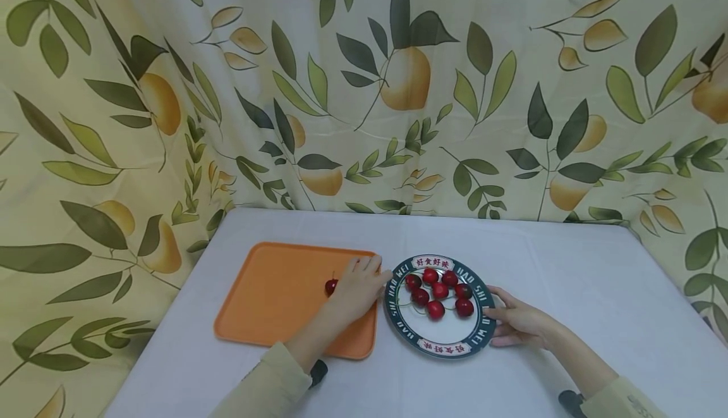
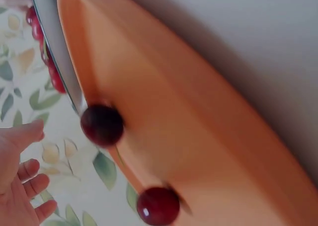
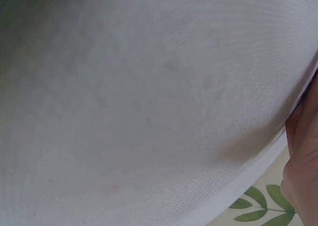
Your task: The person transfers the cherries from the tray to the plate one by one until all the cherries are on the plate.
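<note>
My left hand (image 1: pixel 355 288) is over the right part of an orange tray (image 1: pixel 279 291), fingers spread and holding nothing. One dark red cherry (image 1: pixel 331 287) shows on the tray beside this hand in the head view. In the left wrist view, two cherries lie in the tray, one darker (image 2: pixel 102 125) and one redder (image 2: pixel 158 206), apart from the fingers. To the right is a round plate (image 1: pixel 443 348) with a dark lettered rim, bearing several red cherries (image 1: pixel 440 290). My right hand (image 1: pixel 523 323) grips the plate's right rim, a digit on top and other fingers lower at the edge.
A white cloth (image 1: pixel 569 266) covers the table, and the tray and plate sit side by side on it. Behind and to the left hangs a curtain (image 1: pixel 364 133) printed with leaves and fruit.
</note>
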A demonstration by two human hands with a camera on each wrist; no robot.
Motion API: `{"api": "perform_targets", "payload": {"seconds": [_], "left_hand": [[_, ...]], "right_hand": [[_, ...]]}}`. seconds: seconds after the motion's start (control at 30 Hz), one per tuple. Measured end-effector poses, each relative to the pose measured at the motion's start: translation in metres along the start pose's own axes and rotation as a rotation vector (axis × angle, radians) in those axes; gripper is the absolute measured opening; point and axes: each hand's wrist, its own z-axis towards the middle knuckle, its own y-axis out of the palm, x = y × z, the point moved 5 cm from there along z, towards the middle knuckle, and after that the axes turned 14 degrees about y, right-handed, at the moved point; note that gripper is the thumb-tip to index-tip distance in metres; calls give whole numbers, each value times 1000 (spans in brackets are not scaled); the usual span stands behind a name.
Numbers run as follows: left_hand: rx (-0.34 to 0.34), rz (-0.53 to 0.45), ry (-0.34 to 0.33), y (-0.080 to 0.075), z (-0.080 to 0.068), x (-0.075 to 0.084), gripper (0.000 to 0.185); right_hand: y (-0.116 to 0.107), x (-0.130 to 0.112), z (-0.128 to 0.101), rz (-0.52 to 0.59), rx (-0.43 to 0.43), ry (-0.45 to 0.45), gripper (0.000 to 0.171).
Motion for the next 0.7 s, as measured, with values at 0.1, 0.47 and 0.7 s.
{"api": "perform_targets", "payload": {"seconds": [0.1,0.47,0.7], "left_hand": [[40,64,15,-2,-6,-11,26],[97,72,-19,7,-32,-59,34],[87,43,-9,10,-44,-78,32]], "right_hand": [[0,0,0,-2,-6,-3,68],[0,0,0,1,-6,-5,68],[0,1,0,4,-5,-3,68]]}}
